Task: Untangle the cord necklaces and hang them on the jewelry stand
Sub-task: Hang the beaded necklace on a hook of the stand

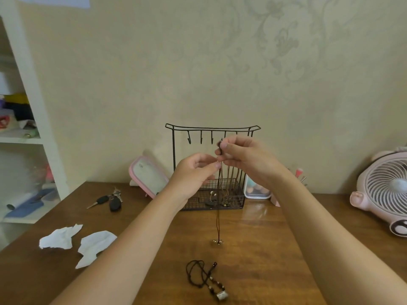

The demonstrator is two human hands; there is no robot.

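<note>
A black wire jewelry stand (pixel 174 150) with hooks along its top bar and a mesh basket at its base stands at the back of the wooden table. Several cord necklaces hang from its right hooks, partly hidden by my hands. My right hand (pixel 242 157) pinches the top of a thin brown cord necklace (pixel 218 223) in front of the hooks. The cord drops straight down, and its small pendant (pixel 218 241) touches the table. My left hand (pixel 196 170) grips the same cord just below. A dark beaded cord necklace (pixel 204 277) lies coiled on the table near me.
Two crumpled white papers (pixel 77 241) and car keys (pixel 110 201) lie at left. A pink-rimmed lid (pixel 149 176) leans behind the stand; a clear container (pixel 256 190) sits to its right. A pink fan (pixel 383 192) stands far right. White shelves (pixel 26 139) fill the left edge.
</note>
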